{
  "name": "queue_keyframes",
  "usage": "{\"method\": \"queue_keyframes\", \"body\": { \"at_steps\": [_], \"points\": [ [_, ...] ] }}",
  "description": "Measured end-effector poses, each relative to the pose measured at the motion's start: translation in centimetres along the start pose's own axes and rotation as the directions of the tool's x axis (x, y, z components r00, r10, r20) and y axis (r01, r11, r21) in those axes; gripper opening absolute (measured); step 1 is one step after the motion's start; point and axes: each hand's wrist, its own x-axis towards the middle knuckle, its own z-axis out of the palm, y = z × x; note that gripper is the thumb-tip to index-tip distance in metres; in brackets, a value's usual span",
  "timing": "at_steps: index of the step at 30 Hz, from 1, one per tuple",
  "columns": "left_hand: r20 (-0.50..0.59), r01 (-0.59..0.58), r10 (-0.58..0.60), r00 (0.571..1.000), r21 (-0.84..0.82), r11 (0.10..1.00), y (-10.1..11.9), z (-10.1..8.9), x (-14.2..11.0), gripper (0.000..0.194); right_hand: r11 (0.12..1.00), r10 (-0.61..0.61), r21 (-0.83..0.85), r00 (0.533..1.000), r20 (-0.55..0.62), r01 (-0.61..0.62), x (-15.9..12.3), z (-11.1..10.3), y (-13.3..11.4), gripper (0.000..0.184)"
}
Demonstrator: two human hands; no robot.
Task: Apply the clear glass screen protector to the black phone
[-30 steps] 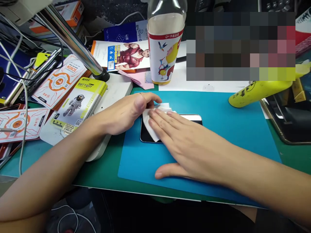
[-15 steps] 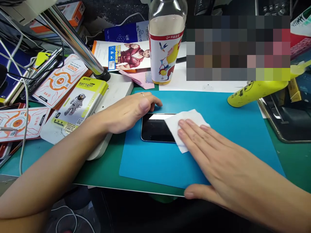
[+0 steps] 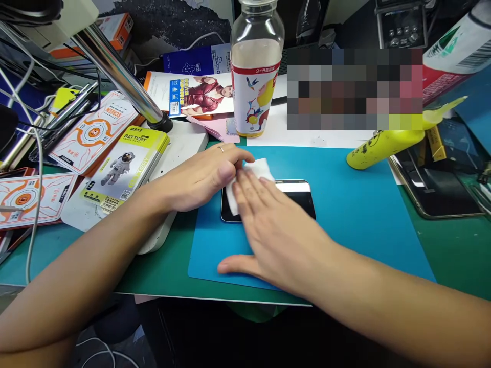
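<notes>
A smartphone (image 3: 303,200) with a dark, glossy screen lies face up on the blue mat (image 3: 345,230). My right hand (image 3: 274,225) presses a white tissue (image 3: 263,167) against the left part of the screen. Its fingers lie flat and close together on the tissue, while the thumb sticks out over the mat. My left hand (image 3: 209,176) is beside the phone's left end, palm down and loosely bent, with nothing visible in it. Its fingertips come near the tissue and my right fingers; whether they touch is unclear. The phone's left side is partly covered.
A tall drink bottle (image 3: 255,87) stands behind the mat. A yellow squeeze bottle (image 3: 379,148) leans at the back right, near another dark phone-like panel (image 3: 441,191). On the left, a yellow battery box (image 3: 126,163) sits on a white lamp base (image 3: 187,143) with a chrome pole (image 3: 118,71).
My right hand has slid the tissue left across the phone, uncovering the screen's right part. My left hand has stayed nearly in place. The view has shifted slightly.
</notes>
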Motion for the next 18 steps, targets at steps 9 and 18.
{"method": "queue_keyframes", "body": {
  "at_steps": [9,18],
  "points": [
    [0.026,-0.074,0.075,0.997,-0.041,0.996,0.4,-0.4,0.1,0.091,0.997,-0.073,-0.02,0.996,-0.054,0.072,-2.3,0.4,-1.4,0.135],
    [0.094,-0.021,0.023,0.995,-0.022,1.0,0.7,-0.4,0.1,0.098,0.988,-0.064,-0.145,0.997,-0.037,0.058,-8.2,-1.6,3.4,0.112]
  ]
}}
